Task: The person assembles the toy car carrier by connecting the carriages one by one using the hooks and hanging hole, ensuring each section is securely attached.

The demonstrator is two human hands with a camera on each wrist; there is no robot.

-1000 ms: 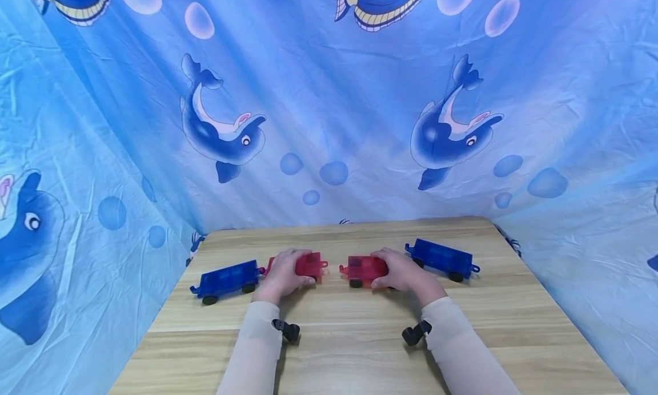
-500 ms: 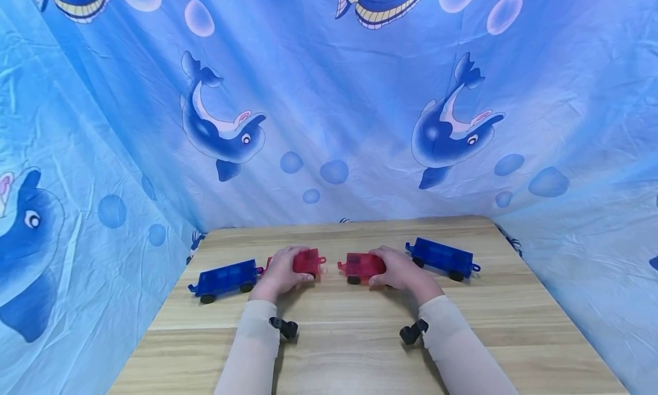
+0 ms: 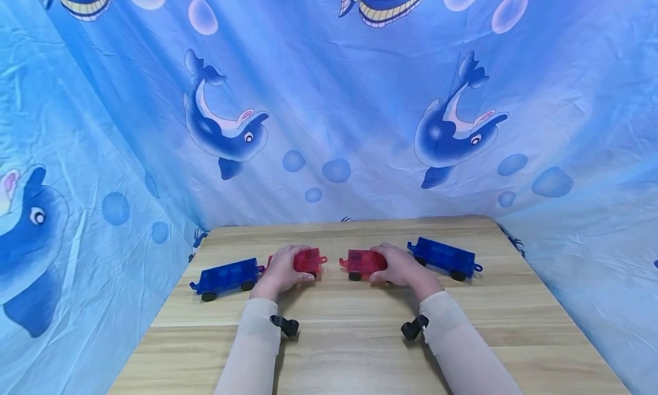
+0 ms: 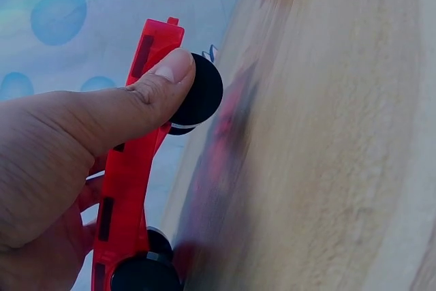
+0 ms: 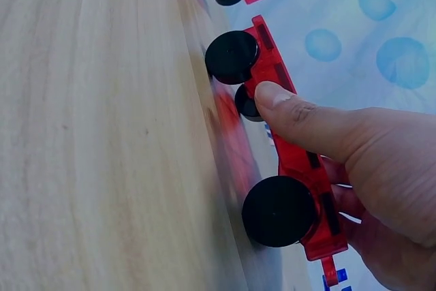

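A red see-through toy train car (image 3: 308,260) with black wheels is gripped from above by my left hand (image 3: 280,271), the thumb on its near side by a wheel. My right hand (image 3: 401,267) holds another red train car (image 3: 365,262) the same way, thumb against its near side. Between the two red cars is a short gap; the left car's ring end faces the right car's hook end. Just left of the left red car stands a blue train car (image 3: 228,277), its coupling overlapping the red car's end. My fingers are partly hidden behind both red cars.
A second blue train car (image 3: 444,257) stands at an angle behind and to the right of my right hand. Under everything lies a wood-grain table (image 3: 349,338). A blue curtain (image 3: 329,98) printed with dolphins hangs along its back and sides.
Both hands have shifted very slightly toward the back with their red cars. The gap between the cars looks about the same, and the blue cars stay put.
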